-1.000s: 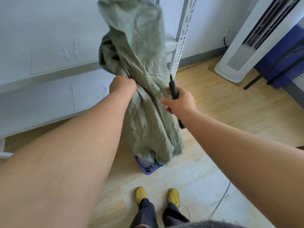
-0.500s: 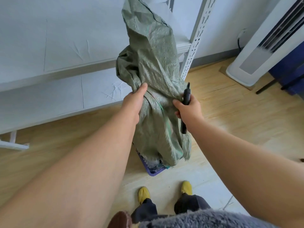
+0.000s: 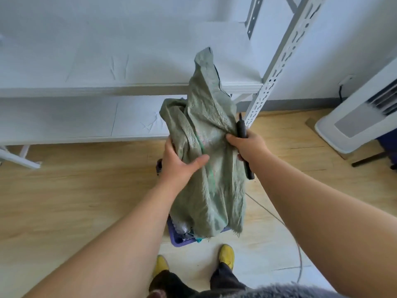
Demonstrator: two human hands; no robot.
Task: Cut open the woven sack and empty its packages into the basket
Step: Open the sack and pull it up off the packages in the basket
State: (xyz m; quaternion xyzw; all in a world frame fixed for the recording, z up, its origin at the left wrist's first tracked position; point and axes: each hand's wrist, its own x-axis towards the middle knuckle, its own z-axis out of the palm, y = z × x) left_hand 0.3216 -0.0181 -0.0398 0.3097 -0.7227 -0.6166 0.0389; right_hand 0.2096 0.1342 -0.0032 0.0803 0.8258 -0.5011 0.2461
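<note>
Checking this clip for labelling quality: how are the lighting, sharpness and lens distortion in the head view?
Head view: soft, even daylight, no glare and only faint shadows; woven sack and both hands, left hand and right hand, reasonably sharp; wide-angle lens swells the forearms at the lower corners and tilts the shelf post.

Bright, even daylight; soft focus, wide-angle edge distortion.
</note>
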